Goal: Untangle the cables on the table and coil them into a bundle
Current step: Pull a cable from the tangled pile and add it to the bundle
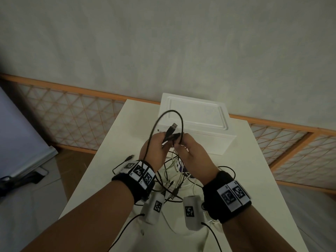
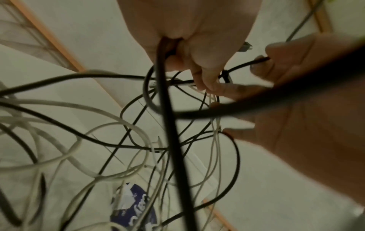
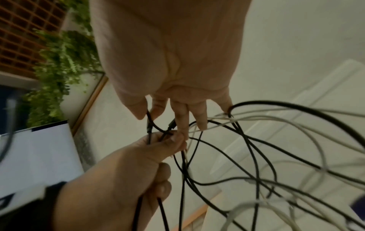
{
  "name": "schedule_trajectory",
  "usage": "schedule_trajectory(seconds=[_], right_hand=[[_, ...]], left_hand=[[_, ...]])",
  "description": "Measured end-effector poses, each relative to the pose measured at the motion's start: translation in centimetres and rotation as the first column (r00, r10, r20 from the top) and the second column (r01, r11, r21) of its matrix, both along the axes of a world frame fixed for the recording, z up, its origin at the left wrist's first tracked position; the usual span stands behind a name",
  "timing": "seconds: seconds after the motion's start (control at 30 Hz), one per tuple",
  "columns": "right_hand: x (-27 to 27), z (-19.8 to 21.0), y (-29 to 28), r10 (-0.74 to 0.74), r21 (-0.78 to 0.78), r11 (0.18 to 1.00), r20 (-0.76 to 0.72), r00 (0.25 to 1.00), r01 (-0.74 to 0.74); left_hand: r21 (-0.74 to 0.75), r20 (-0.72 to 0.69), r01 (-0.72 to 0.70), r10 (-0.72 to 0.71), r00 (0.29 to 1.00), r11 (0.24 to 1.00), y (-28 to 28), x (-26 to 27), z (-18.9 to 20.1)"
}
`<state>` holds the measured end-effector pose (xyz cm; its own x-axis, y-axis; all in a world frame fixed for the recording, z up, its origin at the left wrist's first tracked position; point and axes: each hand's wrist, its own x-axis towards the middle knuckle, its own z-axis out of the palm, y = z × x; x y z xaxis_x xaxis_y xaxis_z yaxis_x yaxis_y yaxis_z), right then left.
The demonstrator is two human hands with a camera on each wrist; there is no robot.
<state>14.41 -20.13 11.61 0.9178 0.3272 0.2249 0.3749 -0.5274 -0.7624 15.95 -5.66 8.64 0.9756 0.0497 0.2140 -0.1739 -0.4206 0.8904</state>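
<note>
Both hands are raised above the white table (image 1: 258, 179) with a black USB cable (image 1: 154, 128) between them. My left hand (image 1: 163, 140) grips the cable just below its metal plug (image 1: 173, 126), which points up and away. My right hand (image 1: 180, 142) pinches the same cable close beside it, and a loop arches above both hands. In the left wrist view the black cable (image 2: 168, 112) runs down from my left fist (image 2: 189, 51). In the right wrist view my right fingertips (image 3: 141, 114) pinch the thin black strand (image 3: 149, 123). A tangle of black and white cables (image 1: 174, 176) lies and hangs beneath the hands.
A white rectangular box (image 1: 197, 122) stands at the back of the table, just beyond the hands. A blue and white label (image 2: 134, 207) lies within the tangle. A loose black plug end (image 1: 129, 158) lies at the left. The table's left and right edges drop to the floor.
</note>
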Motion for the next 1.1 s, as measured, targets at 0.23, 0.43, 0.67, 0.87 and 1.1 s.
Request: schedule_trajectory(seconds=[0.23,0.43,0.67,0.87,1.1], right_hand=[[0.9,-1.6,-0.8,-0.193,-0.233,0.942,0.215,0.957,0.242],[0.1,-1.8,0.7,-0.090,-0.441,0.831,0.497,0.863,0.340],[-0.7,-2.1,0.5,-0.224,-0.006,0.975,0.003,0.975,0.224],[-1.2,0.3,0.3,-0.236,-0.120,0.958,0.181,0.955,0.259],[-1.2,3.3,-1.0,-0.268,0.394,0.875,-0.088,0.959,0.281]], left_hand=[[-0.483,-0.226,0.097,-0.230,0.946,0.870,-0.1,-0.9,2.0],[-0.666,-0.262,0.020,-0.260,0.929,0.745,-0.3,-0.9,2.0],[-0.577,-0.175,0.136,-0.284,0.943,0.806,0.0,-1.6,1.1],[-0.251,-0.280,0.158,-0.228,0.932,0.955,1.2,-1.7,-2.0],[0.006,-0.397,0.075,-0.067,0.915,0.997,3.2,-0.4,-3.7]])
